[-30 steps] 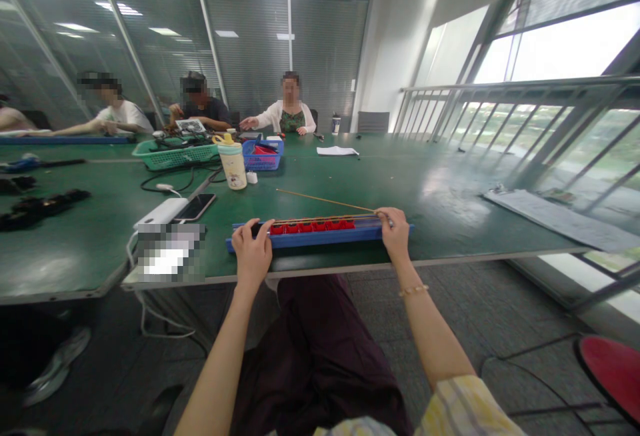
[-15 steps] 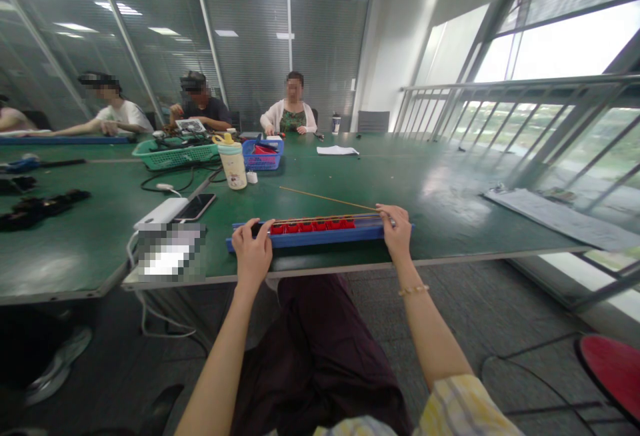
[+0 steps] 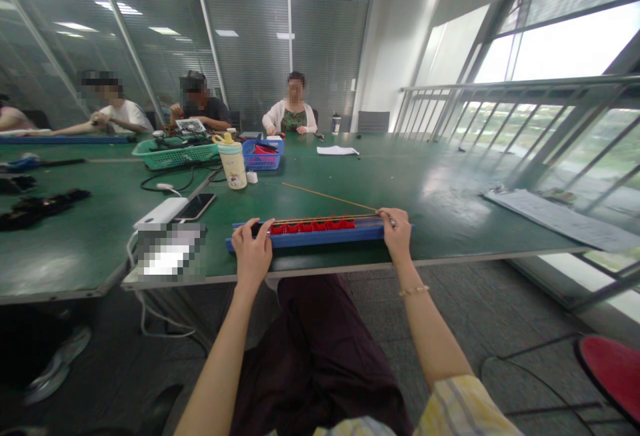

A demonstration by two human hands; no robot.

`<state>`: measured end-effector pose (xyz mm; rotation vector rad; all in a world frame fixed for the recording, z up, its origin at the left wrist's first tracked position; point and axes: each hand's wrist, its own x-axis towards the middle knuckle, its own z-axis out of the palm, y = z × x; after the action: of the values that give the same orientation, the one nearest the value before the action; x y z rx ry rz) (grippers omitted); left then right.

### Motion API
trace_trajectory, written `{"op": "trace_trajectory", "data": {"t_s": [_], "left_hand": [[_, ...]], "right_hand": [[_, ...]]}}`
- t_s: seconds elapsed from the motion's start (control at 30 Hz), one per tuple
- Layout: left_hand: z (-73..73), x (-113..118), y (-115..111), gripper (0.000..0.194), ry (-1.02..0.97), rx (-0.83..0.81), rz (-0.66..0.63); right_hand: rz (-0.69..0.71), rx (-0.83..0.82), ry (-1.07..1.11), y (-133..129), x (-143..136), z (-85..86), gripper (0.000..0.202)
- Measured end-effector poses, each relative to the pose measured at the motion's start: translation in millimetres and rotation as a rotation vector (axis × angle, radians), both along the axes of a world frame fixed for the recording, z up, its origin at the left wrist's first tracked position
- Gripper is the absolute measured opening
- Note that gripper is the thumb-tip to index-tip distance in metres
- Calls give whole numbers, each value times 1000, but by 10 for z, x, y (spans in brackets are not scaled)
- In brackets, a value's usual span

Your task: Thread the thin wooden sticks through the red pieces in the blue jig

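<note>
A long narrow blue tray point(image 3: 320, 239) lies close to the table's front edge, with a row of red pieces point(image 3: 313, 226) inside it. My left hand point(image 3: 252, 249) is closed on its left end, beside a dark part point(image 3: 257, 230). Pinched in my right hand point(image 3: 397, 229), at the tray's right end, is a thin tan stick point(image 3: 327, 196) that slants away to the left above the table. More thin tan rods point(image 3: 320, 219) run lengthwise along the tray's far side. Some of my fingertips are hidden behind the tray.
To the left lie a phone point(image 3: 197, 207), a white power bank point(image 3: 161, 213) and cables. Beyond them stand a cup point(image 3: 233, 164), a green basket point(image 3: 175, 156) and a blue basket point(image 3: 263, 156). Papers point(image 3: 555, 216) lie at right. Several people sit across the table.
The far end of the thin stick has shifted slightly up and to the right, tilting more steeply. My left hand and the blue tray stay in place.
</note>
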<state>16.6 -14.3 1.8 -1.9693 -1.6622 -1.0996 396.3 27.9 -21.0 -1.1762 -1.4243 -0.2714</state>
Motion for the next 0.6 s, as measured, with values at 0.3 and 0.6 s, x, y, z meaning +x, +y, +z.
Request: {"op": "trace_trajectory", "data": {"t_s": [0.3,0.6], "left_hand": [[6,9,-6,45,2,-1,8],[9,23,8,48,13,-20,33]], "right_hand": [[-5,-15,-81,-3,-44,47,34],[9,-19,-110,-20,-74,76,30]]}}
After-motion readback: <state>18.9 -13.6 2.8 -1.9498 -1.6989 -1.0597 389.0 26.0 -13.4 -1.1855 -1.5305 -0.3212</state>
